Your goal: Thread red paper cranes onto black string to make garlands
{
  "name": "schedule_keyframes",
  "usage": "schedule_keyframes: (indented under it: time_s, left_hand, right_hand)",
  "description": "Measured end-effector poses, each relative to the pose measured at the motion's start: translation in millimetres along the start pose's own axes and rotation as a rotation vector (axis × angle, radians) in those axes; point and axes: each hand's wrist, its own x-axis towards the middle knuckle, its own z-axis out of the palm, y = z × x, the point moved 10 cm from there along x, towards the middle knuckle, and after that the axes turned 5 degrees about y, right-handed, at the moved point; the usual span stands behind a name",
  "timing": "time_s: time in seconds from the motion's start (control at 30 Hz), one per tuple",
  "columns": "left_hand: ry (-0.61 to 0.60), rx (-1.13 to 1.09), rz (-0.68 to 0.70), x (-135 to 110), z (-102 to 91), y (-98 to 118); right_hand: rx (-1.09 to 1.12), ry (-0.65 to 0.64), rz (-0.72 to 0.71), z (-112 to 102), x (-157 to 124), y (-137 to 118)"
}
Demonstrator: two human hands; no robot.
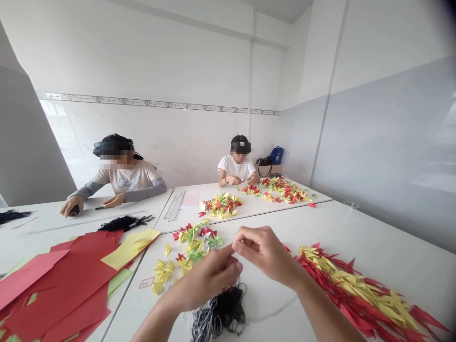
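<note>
L hand (210,280) & R hand (265,251) are up over the near worktop (388,247). Both are curled shut, & their fingertips (238,245) meet in a small pinch. Can't tell if a thin thread is in the pinch.

Just below the hands, on the worktop, sits a messy bunch of black & gray thread (219,311). To the left of the hands is a heap of small folded paper bits (195,242) in red, yellow & green, w/ a small yellow heap (163,275) next to it. To the right is a long pile of pointy red & yellow paper bits (356,294). A small red-lined label (146,283) is on the worktop, near the left edge.

Further left, big red paper sheets (60,289) lie w/ a yellow sheet (130,248) on top at one end. Past them is a black thread bunch (124,222).

At the far worktop (185,221), one co-worker (235,166) holds both hands together nr more paper piles (285,190). A 2nd co-worker (124,173) sits at the left. A metal ruler (174,205) & a pink paper (188,201) lie on the far worktop. A clear plastic cup (351,205) stands at the far right. A blue bag (276,155) is by the far wall.
</note>
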Motion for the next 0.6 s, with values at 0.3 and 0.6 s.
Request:
schedule_keyframes:
  time_s: [0.3, 0.6]
  left_hand:
    - [0.385, -0.314, 0.092, -24, -88.7, -1]
    - [0.984, -0.862, 0.341, -84, -177.9, -11]
  right_hand:
    - [-0.060, 0.397, -0.002, -69, 1, 19]
    - [-0.399, 0.285, 0.202, -76, 17, 84]
